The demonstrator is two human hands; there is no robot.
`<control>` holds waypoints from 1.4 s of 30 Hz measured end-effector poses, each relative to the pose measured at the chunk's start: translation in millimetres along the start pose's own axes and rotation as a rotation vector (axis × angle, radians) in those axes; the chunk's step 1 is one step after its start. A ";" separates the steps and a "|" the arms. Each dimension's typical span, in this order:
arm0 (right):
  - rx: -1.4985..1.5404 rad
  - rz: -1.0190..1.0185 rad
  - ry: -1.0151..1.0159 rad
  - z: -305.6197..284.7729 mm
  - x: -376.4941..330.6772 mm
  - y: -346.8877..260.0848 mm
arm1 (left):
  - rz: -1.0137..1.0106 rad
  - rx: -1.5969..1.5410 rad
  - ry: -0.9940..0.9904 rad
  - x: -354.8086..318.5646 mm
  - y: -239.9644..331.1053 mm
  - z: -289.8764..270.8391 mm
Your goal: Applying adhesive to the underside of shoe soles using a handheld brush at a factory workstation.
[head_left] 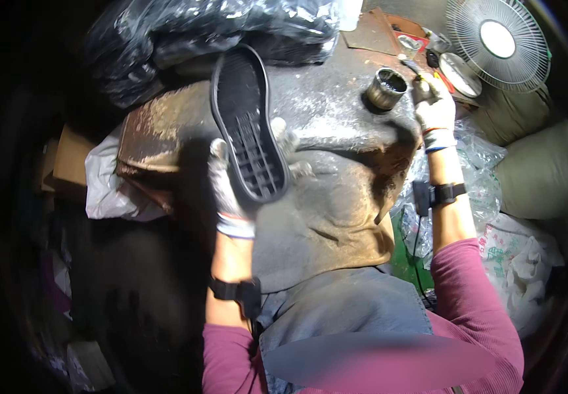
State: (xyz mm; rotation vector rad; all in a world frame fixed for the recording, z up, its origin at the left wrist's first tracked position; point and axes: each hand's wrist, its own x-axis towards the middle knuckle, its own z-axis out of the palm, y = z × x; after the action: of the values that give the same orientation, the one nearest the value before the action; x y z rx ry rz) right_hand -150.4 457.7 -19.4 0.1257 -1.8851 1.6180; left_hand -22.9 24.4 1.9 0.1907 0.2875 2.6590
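A black shoe sole (239,105), its recessed gridded side facing up, stands tilted over my lap. My left hand (225,177), in a whitish work glove, is closed around its lower part, with fingers showing on both edges. My right hand (433,105), gloved as well, is at the right edge of the worktable, its fingers curled; whatever lies in them is too small to make out. Beside it, to the left, a metal cup (382,100) with dark, wet-looking contents stands on the table. A small dark-tipped tool (410,65) lies close to my right fingertips.
Shiny plastic-wrapped dark bundles (211,29) lie along the back of the worn worktable (323,92). A fan (498,41) and a round pale lid (460,75) are at the far right. Stuffed olive sacks (546,171) and clear plastic bags (484,177) crowd the right side.
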 end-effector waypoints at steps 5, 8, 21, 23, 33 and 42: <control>-0.067 -0.131 -0.137 79.8 -48.8 -68.3 | -0.079 -0.189 0.051 3.9 -57.7 6.9; 0.955 0.382 -0.088 100.5 -55.0 -56.3 | -0.152 -0.143 0.061 6.1 -76.2 -0.4; 0.266 0.374 -0.369 143.2 -118.7 -121.7 | -0.236 -0.146 0.095 -28.4 -63.2 -16.5; 0.264 0.345 -0.439 135.2 -133.6 -135.4 | -0.207 -0.175 0.077 -22.1 -68.1 -23.7; 0.261 0.451 -0.705 93.3 -192.3 -178.7 | -0.159 0.071 0.106 -4.5 -24.1 -24.4; 0.119 0.442 -0.514 96.5 -174.5 -172.5 | -0.169 0.670 0.401 -15.2 -13.9 2.6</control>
State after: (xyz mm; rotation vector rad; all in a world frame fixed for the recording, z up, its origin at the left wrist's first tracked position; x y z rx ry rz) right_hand 28.5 271.5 33.7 0.2012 -2.3187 2.1542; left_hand -3.0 30.0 -0.1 -0.1605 1.2586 2.3183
